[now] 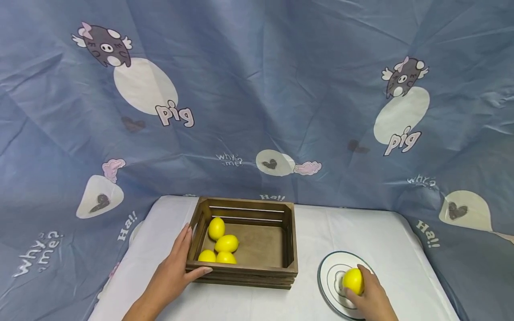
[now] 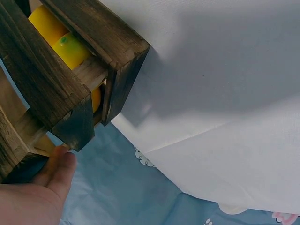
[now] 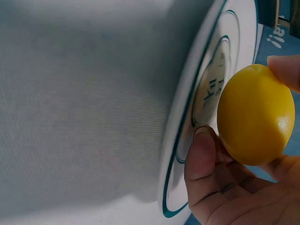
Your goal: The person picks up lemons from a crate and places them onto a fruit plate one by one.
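Note:
In the head view, my right hand holds a yellow lemon over a round white plate with dark green rings. The right wrist view shows the lemon between thumb and fingers, close above the plate; I cannot tell whether it touches. A brown slatted wooden crate stands left of the plate. Several more lemons lie in its left part. At the crate's front left corner rests my left hand, fingers straight along the left side, thumb on the front rim.
Crate and plate stand on a white-covered table. Behind it and at both sides hangs a blue cloth printed with pigs and words. The plate lies near the table's front right.

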`<state>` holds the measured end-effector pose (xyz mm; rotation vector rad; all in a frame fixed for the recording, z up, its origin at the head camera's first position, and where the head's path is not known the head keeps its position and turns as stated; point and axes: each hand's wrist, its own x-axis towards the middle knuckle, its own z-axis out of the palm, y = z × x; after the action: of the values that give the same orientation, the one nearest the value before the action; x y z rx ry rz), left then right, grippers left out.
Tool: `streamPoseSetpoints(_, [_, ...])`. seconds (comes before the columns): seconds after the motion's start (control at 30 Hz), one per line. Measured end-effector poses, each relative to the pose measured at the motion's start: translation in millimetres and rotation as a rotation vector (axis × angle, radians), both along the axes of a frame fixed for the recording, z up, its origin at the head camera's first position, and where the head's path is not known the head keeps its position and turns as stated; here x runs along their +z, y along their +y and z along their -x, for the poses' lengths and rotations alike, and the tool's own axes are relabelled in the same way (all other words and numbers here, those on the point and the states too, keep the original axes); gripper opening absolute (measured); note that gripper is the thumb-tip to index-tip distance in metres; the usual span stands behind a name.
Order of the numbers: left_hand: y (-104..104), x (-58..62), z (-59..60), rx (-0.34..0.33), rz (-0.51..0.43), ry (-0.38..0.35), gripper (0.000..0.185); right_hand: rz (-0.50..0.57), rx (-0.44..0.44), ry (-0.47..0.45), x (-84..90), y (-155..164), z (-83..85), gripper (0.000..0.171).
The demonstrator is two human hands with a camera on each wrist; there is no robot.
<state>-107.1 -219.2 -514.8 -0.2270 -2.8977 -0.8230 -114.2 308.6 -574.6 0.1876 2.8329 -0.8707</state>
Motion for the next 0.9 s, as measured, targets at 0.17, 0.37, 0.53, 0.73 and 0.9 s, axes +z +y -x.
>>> streamPoseSetpoints(0.17, [-0.1, 0.2, -0.4, 0.004, -0.005, -0.008, 0.116, -0.008, -0.013, -0.03, -0.5, -2.1, -0.4, 0.089])
streamPoseSetpoints(0.37, [-0.5, -0.5, -0.5, 0.006, -0.004, -0.023, 0.116, -0.014, 0.014, -0.041, -0.5, -2.5, -0.4, 0.092])
streamPoseSetpoints(0.53, [-1.1, -1.0, -1.5, 0.007, 0.0, -0.02, 0.117, -0.047, 0.014, -0.033, -2.7, -4.0, 0.3, 0.094])
streamPoseSetpoints(0.73, [-1.0, -0.9, -1.9, 0.005, 0.004, -0.014, 0.117, -0.063, 0.028, -0.021, -3.4, -3.9, -1.3, 0.101])
streamPoseSetpoints(0.9, [-1.1, 0.3, -1.1, 0.007, 0.002, -0.023, 0.117, -0.067, 0.035, -0.015, -2.6, -4.5, -0.4, 0.103])
